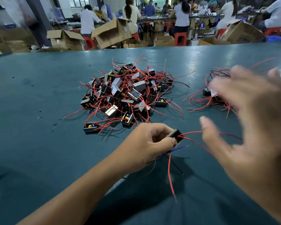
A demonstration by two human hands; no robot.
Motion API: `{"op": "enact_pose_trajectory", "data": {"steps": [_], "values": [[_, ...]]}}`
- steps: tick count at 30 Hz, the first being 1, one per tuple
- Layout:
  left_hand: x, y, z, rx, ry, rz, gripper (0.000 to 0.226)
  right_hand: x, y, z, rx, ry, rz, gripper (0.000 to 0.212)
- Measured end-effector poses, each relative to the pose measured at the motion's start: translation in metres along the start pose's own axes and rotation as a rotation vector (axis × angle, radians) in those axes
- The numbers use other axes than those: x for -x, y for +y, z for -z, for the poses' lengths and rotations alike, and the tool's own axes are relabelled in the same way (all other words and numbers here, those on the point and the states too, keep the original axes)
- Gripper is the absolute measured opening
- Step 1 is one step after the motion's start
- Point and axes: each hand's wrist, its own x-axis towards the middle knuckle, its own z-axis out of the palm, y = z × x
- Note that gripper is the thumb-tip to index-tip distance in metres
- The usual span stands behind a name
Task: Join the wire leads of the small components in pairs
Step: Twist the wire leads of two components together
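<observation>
A single component (174, 137) is gripped in the curled fingers of the left hand (150, 143), just above the table (39, 98), with red leads (191, 140) and a blue lead (178, 148) fanned out to the right. The right hand (248, 127) is held spread wide and blurred, with nothing held, above the smaller heap (209, 93) on the right. The main pile (125, 91) is seen beyond both hands. For this step, the component should be kept steady and its leads separated, so that two bare ends can be pinched together cleanly. Loose red leads from neighbouring parts should be kept apart, since snagging is judged likely.
</observation>
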Motion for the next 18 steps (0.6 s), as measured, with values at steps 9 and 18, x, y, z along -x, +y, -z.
{"op": "enact_pose_trajectory", "data": {"steps": [9,18], "values": [[-0.003,-0.004,0.004,-0.194,0.176,0.047,0.013,0.005,0.011,0.003,0.314,-0.278,-0.048,0.032],[-0.005,-0.006,-0.001,-0.178,0.194,-0.034,0.011,0.016,-0.009,-0.023,-0.674,-0.477,-0.295,0.047]]}}
